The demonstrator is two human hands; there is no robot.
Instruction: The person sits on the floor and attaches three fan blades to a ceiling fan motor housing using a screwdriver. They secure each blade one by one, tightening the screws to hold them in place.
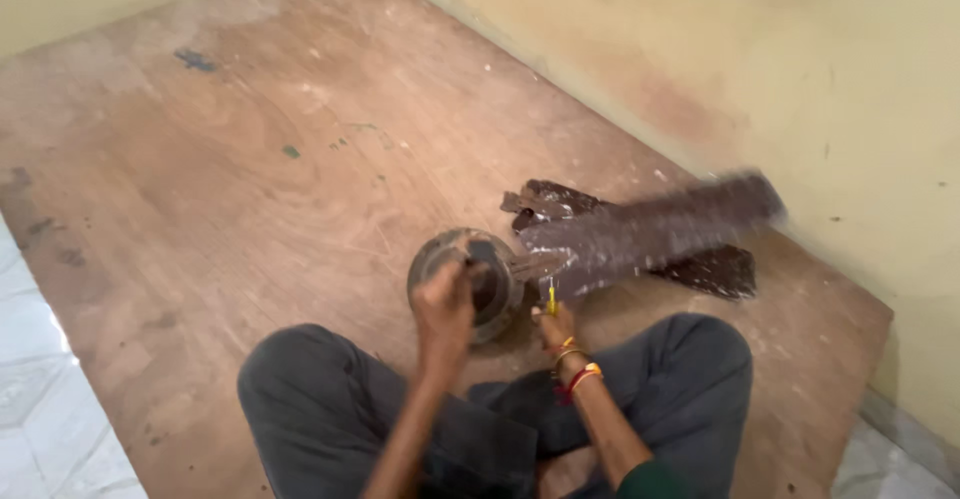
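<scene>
Working on a fan motor point(470, 279) on a plywood board point(250, 189).
Left hand point(447, 299) gripping the hub; right hand point(553, 327) pinching a yellow screwdriver point(550, 297) beside dark blades point(650, 234).

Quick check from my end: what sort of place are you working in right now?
Probably a bare room corner used as a floor workspace. A scuffed plywood sheet lies over pale floor tiles, beside a stained yellow wall. The seated person's left hand is on a ceiling fan motor.
</scene>
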